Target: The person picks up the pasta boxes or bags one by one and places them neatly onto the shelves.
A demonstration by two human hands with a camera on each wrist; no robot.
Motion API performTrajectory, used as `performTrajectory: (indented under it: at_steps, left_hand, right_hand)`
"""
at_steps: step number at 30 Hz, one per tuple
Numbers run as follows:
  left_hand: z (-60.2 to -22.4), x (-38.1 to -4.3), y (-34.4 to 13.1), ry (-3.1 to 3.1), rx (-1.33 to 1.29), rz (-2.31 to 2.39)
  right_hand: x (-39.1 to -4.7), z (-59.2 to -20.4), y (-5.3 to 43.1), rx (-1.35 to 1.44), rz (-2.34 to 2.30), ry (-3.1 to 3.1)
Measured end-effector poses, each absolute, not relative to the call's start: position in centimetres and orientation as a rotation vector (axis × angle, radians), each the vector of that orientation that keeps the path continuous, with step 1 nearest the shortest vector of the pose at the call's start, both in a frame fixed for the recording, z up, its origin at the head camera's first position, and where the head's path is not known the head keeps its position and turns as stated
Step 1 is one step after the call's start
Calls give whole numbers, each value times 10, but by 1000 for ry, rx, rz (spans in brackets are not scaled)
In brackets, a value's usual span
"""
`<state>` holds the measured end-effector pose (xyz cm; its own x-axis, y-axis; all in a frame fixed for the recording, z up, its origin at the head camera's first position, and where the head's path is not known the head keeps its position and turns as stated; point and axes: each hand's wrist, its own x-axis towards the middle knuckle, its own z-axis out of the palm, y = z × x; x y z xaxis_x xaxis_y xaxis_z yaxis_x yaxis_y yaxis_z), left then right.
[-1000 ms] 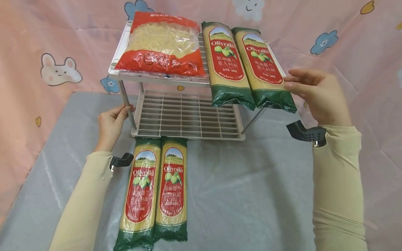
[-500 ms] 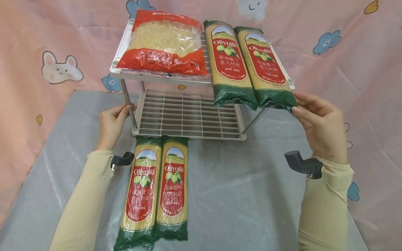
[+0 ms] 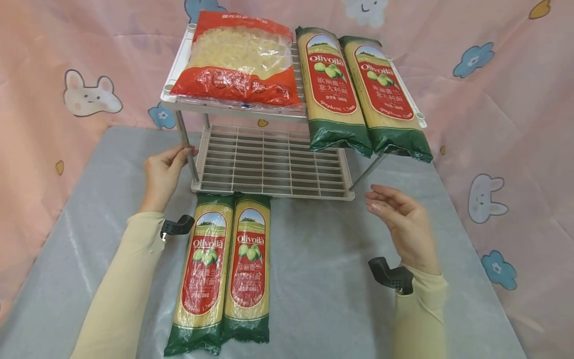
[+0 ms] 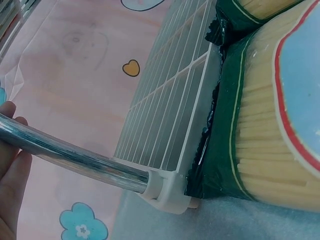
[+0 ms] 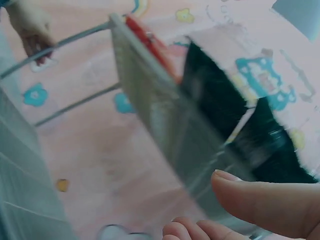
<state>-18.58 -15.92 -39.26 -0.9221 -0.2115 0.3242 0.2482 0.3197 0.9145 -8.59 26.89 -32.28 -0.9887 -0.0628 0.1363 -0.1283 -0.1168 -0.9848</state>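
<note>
My left hand (image 3: 162, 177) grips the front left metal post (image 4: 75, 152) of a two-tier white rack (image 3: 273, 193). My right hand (image 3: 405, 224) is off to the right of the rack's lower shelf, holding nothing, thumb and fingers apart. On the upper shelf lie a red and clear bag of pasta (image 3: 244, 55) and, to its right, two spaghetti packs, a left one (image 3: 334, 92) and a right one (image 3: 385, 94); their green ends stick out over the front edge. Two more spaghetti packs, one left (image 3: 204, 279) and one right (image 3: 246, 269), lie side by side on the table before the rack.
A grey cloth (image 3: 323, 289) covers the table. Behind and beside it hangs a pink curtain (image 3: 529, 124) printed with rabbits and flowers. The lower shelf (image 3: 269, 159) is a slatted grid between metal posts.
My right hand has left the right spaghetti pack on the upper shelf, coming down and to the left, beside the lower shelf. The left hand keeps its grip on the post.
</note>
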Motion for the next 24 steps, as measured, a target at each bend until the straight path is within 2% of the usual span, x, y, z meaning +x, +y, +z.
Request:
performTrajectory:
  at_steps: [10,24]
  left_hand:
    - [-393,-186,-158,-2196,-40,-1644]
    - [-394,-188,-158,-2186,-11,-1661]
  right_hand:
    - [-71,-382,245,77,2408,-2167]
    - [-60,-428,186,6,2540,-2451]
